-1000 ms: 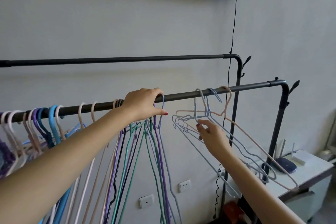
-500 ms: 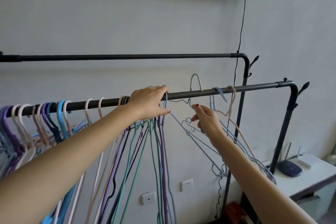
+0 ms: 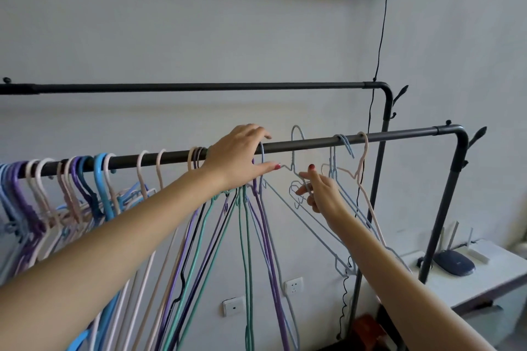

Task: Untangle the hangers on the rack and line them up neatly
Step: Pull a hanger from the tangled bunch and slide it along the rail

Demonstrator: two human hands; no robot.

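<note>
Left hand: my left hand (image 3: pixel 236 158) sits mid-frame on the front rail (image 3: pixel 299 145), fingers draped over the bar and thumb stretched out below it, bunching the hooks of the wire hangers (image 3: pixel 248 236) that hang straight down beneath it.

Right hand: my right hand (image 3: pixel 319 194), just right of centre, has its fingers (image 3: pixel 309 189) pinched on the neck of a blue-grey hanger (image 3: pixel 296 139); its hook stands above the rail, so I judge it lifted clear (though the hook's far side is hard to read).

Done: at the left of the frame, the purple, blue and pink hangers (image 3: pixel 71 177) sit on the rail in a rough row, hooks close together; their lower parts overlap, so I cannot tell if they are fully free.

Left to do: right of my hands, a blue hanger (image 3: pixel 343 142) and a pink hanger (image 3: pixel 362 151) hang crossed and tilted, their shoulders laced through each other.

Progress: well past halfway by my reckoning, as only this small knot at the right remains.

Back rail: the back rail (image 3: pixel 199 87), upper frame, carries nothing that I can see.
</note>
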